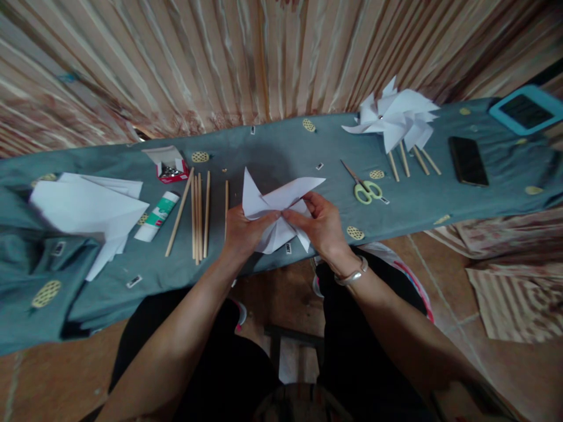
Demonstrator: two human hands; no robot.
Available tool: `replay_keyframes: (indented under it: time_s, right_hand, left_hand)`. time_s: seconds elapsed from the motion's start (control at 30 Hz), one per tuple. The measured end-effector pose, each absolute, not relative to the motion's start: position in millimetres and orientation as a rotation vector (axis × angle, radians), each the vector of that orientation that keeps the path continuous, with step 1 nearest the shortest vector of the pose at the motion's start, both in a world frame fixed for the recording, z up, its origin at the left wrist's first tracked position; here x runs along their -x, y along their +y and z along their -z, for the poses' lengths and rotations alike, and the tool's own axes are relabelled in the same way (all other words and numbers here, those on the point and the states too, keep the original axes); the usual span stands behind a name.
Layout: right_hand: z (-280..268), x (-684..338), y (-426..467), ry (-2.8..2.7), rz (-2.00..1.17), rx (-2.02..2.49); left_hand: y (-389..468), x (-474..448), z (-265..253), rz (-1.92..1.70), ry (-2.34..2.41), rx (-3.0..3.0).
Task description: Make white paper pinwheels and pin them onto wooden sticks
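A white paper pinwheel (281,196) is held between my two hands over the near edge of the cloth-covered table. My left hand (246,228) grips its left side, the thumb pressed near the centre. From the right, my right hand (321,223) pinches it, its thumb also meeting the middle. Whether a pin sits under the thumbs is hidden. Just left of my left hand lie several wooden sticks (200,217), one partly behind the hand. Green-handled scissors (364,189) rest to the right of my right hand.
Finished pinwheels on sticks (396,117) lie at the back right, near a black phone (468,161) and a blue-framed tablet (528,110). On the left are a glue stick (157,215), an open red box of small metal pins (171,167) and folded white paper (88,205).
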State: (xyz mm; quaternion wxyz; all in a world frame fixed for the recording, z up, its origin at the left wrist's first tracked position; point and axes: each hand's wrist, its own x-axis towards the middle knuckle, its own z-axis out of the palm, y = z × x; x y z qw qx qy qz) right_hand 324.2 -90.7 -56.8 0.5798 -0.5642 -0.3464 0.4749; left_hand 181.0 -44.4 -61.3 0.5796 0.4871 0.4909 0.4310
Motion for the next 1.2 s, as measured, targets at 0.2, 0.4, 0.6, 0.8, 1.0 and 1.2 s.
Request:
replay_keyframes:
  time_s: [0.2, 0.4, 0.6, 0.8, 1.0, 1.2]
  right_hand:
    - [55, -326, -89, -0.795, -1.122, 1.297]
    - [52, -325, -90, -0.763, -1.139, 1.302]
    - [53, -326, -90, -0.783, -1.165, 1.298]
    - [51, -326, -91, -0.805, -1.16, 1.34]
    - [48, -324, -91, -0.806, -1.15, 1.36]
    - [49, -321, -89, -0.811, -1.094, 1.37]
  left_hand:
    - [-43, -178, 60, -0.967, 1.053, -1.16]
    - [-41, -172, 60, -0.931, 1.062, -1.217]
    - [-42, -170, 59, -0.951, 1.106, -1.23]
    - [-43, -173, 60, -0.947, 1.102, -1.247]
    - [-46, -177, 57, -0.969, 1.126, -1.23]
    - [-48, -181, 53, -1.013, 1.125, -1.191]
